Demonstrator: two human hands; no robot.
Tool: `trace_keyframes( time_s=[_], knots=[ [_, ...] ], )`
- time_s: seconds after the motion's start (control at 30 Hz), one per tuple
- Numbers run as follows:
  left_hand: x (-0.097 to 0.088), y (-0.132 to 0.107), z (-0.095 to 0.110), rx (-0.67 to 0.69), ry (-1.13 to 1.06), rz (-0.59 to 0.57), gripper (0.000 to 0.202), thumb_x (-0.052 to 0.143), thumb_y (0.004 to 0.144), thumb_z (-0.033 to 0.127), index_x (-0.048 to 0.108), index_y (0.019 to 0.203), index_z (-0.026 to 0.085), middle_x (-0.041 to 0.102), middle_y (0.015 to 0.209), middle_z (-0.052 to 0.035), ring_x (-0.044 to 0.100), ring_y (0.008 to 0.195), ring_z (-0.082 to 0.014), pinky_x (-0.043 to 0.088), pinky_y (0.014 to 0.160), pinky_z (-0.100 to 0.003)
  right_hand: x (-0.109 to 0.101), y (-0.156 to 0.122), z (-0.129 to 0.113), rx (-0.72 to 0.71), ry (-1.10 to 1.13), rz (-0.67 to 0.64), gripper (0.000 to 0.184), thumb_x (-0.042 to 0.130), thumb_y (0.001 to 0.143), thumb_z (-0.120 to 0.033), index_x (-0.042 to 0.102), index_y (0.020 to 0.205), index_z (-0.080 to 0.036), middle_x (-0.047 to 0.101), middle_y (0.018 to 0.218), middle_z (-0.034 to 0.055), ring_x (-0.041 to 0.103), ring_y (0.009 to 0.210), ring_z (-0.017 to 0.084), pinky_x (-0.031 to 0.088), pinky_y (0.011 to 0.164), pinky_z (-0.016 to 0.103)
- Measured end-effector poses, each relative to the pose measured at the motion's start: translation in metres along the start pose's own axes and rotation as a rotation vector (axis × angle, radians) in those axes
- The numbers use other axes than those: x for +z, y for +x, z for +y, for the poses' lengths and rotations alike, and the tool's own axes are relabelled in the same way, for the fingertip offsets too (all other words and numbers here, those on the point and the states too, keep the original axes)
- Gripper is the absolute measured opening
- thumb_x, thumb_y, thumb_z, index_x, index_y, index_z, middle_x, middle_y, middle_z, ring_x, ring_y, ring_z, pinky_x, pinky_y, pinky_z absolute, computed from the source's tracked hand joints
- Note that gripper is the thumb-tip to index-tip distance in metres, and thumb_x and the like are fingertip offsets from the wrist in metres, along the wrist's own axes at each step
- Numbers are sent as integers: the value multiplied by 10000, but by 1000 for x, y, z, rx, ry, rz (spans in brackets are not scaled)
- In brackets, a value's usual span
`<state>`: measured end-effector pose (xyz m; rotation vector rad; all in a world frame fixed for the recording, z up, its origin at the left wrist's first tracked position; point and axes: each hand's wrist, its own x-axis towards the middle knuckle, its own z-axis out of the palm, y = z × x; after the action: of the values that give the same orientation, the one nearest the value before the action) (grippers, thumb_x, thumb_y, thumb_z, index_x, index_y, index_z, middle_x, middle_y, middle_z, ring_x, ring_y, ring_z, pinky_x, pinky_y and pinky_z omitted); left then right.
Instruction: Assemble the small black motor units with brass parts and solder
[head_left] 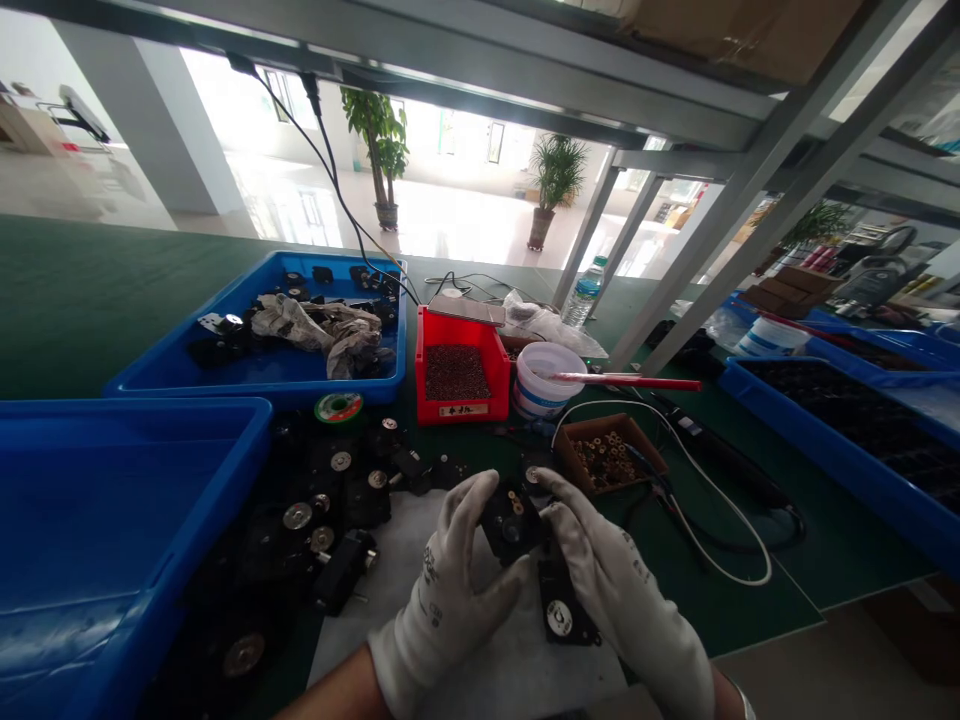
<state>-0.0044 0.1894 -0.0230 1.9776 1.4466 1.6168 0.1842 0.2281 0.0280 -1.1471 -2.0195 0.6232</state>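
Note:
My left hand (454,590), in a white work glove, curls its fingers and thumb round the left side of a small black block-shaped part (510,528) with brass-coloured fittings on its face. My right hand (619,585), gloved too, presses its fingertips together at the part's right edge; whether something small is pinched there is hidden. Below the right fingers lies another black part with a round silver disc (559,618). A white sheet (382,630) lies under both hands. Several similar black parts (346,570) with silver discs are spread on the left.
Behind my hands stand a red bin (461,411) of small dark pieces, a white tub (544,395) with a red-handled brush and a cardboard box (656,462) of brass fittings. Blue trays (135,388) flank the left. A white cable (750,581) loops at right, beside a metal frame (675,290).

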Motion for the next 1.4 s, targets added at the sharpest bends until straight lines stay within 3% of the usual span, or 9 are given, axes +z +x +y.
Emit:
trace_keyframes(
  time_s=[0.23,0.43,0.63,0.8,0.9,1.03,1.1,1.27,1.4],
  knots=[
    [-1,3,3,-71,15,-100,477,697,888,190,550,1338,245,548,1395,-114,559,1350,-265,578,1094,-432,19,-3,6,409,495,-138,577,590,994,-618,626,1447,-262,605,1514,98,515,1456,296,486,1197,464],
    [1,2,1,-6,67,-46,507,661,919,206,479,1392,200,531,1412,-158,564,1336,-271,590,1071,-452,19,-1,1,464,543,-115,566,616,980,-582,635,1444,-260,595,1526,82,496,1468,303,399,1254,503],
    [0,4,1,2,100,-50,374,652,927,218,556,1288,210,560,1384,-148,579,1331,-272,600,1061,-448,22,0,-1,462,538,-103,574,611,985,-540,612,1465,-226,609,1509,102,509,1461,289,474,1203,449],
    [1,3,1,69,134,36,549,645,969,279,439,1459,147,591,1367,-182,610,1317,-260,602,1065,-394,25,-5,0,451,539,-110,511,578,1015,-527,620,1447,-259,606,1510,79,503,1461,271,456,1213,450],
    [4,0,0,35,153,75,653,652,989,364,369,1538,151,621,1365,-197,640,1309,-284,613,1056,-426,15,-1,3,451,544,-36,574,652,968,-579,613,1437,-251,691,1362,97,646,1270,278,568,1074,421],
    [8,-3,-4,2,136,110,790,669,981,325,245,1628,165,624,1403,-216,652,1314,-303,619,1047,-461,-20,36,17,464,554,306,857,801,831,-641,456,1512,-249,730,1022,36,662,728,178,579,604,266],
    [9,-4,-7,-11,98,100,816,675,967,251,222,1641,175,612,1423,-216,631,1347,-301,605,1071,-465,-36,68,30,434,510,419,832,816,813,-653,477,1464,-260,677,853,-21,611,650,156,515,529,228],
    [8,-7,-18,-11,47,52,863,689,957,216,192,1662,215,604,1455,-207,640,1347,-314,617,1056,-469,-48,147,56,337,453,402,632,795,745,-740,702,1006,-172,602,638,-16,491,507,134,369,430,239],
    [9,-6,-22,-43,87,55,862,682,973,258,173,1669,233,593,1481,-217,648,1339,-340,623,1044,-502,-54,160,45,261,398,466,532,749,812,-681,722,858,-152,613,615,10,518,515,137,376,455,237]
  ],
)
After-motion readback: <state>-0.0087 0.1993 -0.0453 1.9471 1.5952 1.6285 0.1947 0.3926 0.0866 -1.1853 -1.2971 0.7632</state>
